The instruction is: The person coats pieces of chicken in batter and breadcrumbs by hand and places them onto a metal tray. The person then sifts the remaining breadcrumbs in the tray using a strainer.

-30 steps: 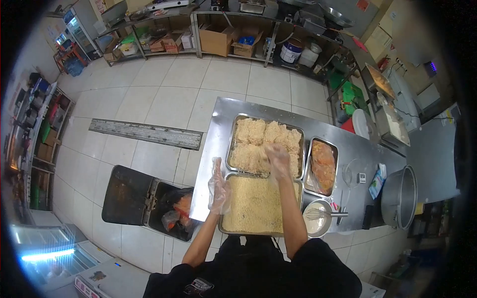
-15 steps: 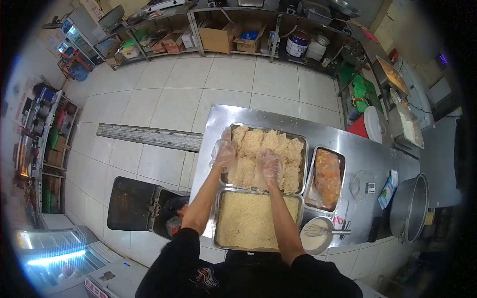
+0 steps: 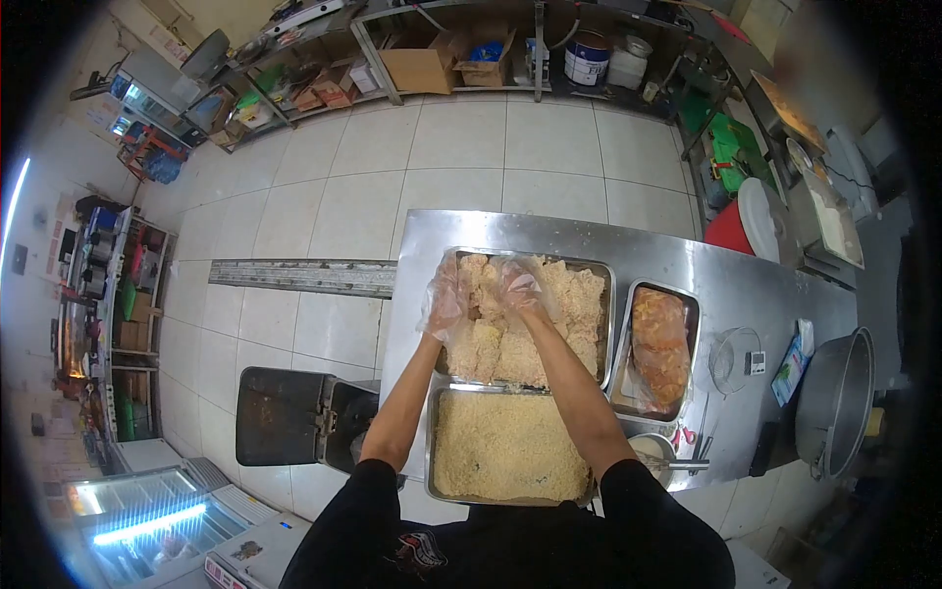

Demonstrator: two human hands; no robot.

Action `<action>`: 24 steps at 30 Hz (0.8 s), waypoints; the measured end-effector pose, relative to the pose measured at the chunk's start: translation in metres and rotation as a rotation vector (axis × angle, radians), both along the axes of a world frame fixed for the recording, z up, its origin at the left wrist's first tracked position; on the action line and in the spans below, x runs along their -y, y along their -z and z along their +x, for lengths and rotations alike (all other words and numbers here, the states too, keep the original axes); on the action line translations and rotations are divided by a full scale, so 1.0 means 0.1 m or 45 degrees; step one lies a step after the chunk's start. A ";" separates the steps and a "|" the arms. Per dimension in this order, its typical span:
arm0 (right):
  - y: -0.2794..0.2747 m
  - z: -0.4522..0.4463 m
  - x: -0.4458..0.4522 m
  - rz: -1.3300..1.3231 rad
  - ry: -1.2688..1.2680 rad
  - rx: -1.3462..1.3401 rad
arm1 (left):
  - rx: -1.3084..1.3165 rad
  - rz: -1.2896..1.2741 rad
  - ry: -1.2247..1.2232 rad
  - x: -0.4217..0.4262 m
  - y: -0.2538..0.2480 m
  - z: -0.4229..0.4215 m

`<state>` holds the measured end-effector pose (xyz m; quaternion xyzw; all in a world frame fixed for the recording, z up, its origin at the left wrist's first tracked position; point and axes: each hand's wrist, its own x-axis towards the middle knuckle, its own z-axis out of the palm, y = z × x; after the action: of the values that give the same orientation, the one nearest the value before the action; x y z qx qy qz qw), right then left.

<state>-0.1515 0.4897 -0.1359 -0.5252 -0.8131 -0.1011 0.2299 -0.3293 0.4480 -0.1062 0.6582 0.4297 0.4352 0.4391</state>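
Observation:
Both my hands wear clear plastic gloves over a metal tray (image 3: 610, 324) filled with crumb-coated pieces (image 3: 579, 294). My left hand (image 3: 448, 297) lies along the tray's left side, fingers stretched toward the far edge, against the outer pieces. My right hand (image 3: 520, 285) rests on the pieces in the upper middle, fingers extended and slightly bent; the glove blurs the fingertips. Some pieces (image 3: 478, 280) show between the two hands. Nearer to me, a second metal tray (image 3: 432, 447) holds loose yellowish crumbs (image 3: 510, 442), beneath my right forearm.
Right of the trays stand a tray of orange marinated meat (image 3: 659, 344), a bowl with a whisk (image 3: 653, 450), a wire strainer (image 3: 728, 363), a small white device (image 3: 755, 363) and a large metal pot (image 3: 834, 402). An open black bin (image 3: 280, 417) is beside the table's left edge.
My right hand has moved from the middle of the tray toward its far left part, closer to my left hand. The left hand stays at the left side. The camera view has shifted slightly.

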 end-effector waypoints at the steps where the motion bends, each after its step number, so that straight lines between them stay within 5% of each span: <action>1: -0.12 0.06 0.03 -0.065 0.000 0.053 | -0.981 0.454 -0.354 -0.09 -0.16 0.05; 6: -0.72 0.32 0.14 -0.356 0.086 0.207 | -1.183 0.548 -0.321 0.07 -0.42 0.47; 8: -0.82 0.36 0.17 -0.403 0.088 0.014 | -1.250 0.490 -0.283 0.13 -0.54 0.52; 10: -0.89 0.41 0.28 -0.482 0.011 -0.470 | -1.237 0.513 -0.142 0.08 -0.70 0.55; 13: -0.91 0.46 0.73 -0.665 -0.297 -1.891 | -1.207 0.513 0.038 0.17 -0.84 0.54; 14: -0.88 0.50 0.93 -0.677 -0.345 -2.131 | -1.205 0.517 0.045 0.19 -0.62 0.49; 15: -0.85 0.54 1.14 -0.674 -0.394 -2.373 | -0.149 0.012 0.281 0.17 -0.21 0.42; 17: -0.43 0.74 1.78 -0.431 -0.338 -2.105 | 0.900 -0.506 0.493 0.19 -0.12 0.34; 20: -0.98 1.01 2.69 -0.863 0.257 -1.083 | 0.146 -0.400 0.224 0.38 -0.90 0.36; 21: -1.26 1.10 3.01 -0.883 0.380 -0.608 | -0.043 -0.081 -0.002 0.56 -1.31 0.39; 22: -1.25 1.17 3.37 -0.498 0.267 -0.162 | -0.096 -0.065 -0.071 0.87 -1.65 0.37; 24: -1.20 1.33 3.92 -0.767 0.391 -0.093 | -0.201 -0.043 -0.207 1.47 -2.35 0.31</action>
<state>-0.0188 0.0976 -0.0155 -0.6890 -0.7092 0.1289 0.0756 -0.2980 0.3005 0.1285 0.6458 0.5222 0.4089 0.3782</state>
